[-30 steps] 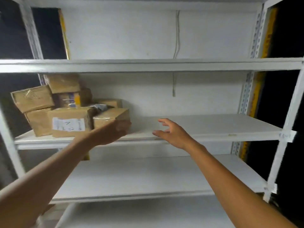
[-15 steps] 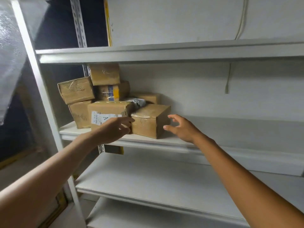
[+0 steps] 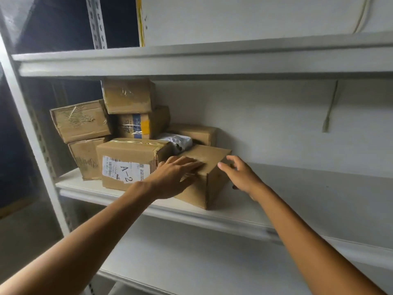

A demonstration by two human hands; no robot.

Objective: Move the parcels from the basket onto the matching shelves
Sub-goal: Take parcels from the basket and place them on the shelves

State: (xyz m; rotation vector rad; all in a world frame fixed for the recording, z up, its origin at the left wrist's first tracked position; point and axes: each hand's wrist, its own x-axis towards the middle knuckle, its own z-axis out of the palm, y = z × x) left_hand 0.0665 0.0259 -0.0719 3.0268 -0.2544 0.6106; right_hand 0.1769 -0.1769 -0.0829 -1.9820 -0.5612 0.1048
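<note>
Sitting on the white middle shelf (image 3: 234, 211) of a metal rack: one small plain brown cardboard box (image 3: 212, 158), turned corner-forward, at the right end of the parcel group, with bare shelf to its right. Its top is creased and no label shows.

Left hand (image 3: 172, 177): reaches in from the lower left and is laid palm-down over the box's near top edge. Its fingers (image 3: 191, 165) are straight and lie together on the top; they grip nothing.

Right hand (image 3: 242, 177): held just beside the box's right face, palm toward it. Its fingers (image 3: 223, 166) are spread and loosely bent, holding nothing. Whether the fingertips touch the cardboard cannot be told.

Other parcels on the same shelf, left of and behind the box:
- large brown carton with a white label marked "A-2" (image 3: 129, 165), touching the small box's left side
- grey plastic mailer bag (image 3: 178, 141), wedged behind these two
- low brown box at the back wall (image 3: 195, 134)
- brown box with blue and yellow tape (image 3: 142, 123), with a taped brown box (image 3: 128, 95) on top of it, close under the upper shelf (image 3: 191, 60)
- scuffed brown box, tilted (image 3: 80, 121), resting on a worn brown box (image 3: 85, 158) at the far left

Also in view: white lower shelf (image 3: 191, 262), perforated white upright post (image 3: 32, 135), pale cable hanging on the back wall (image 3: 329, 107).
</note>
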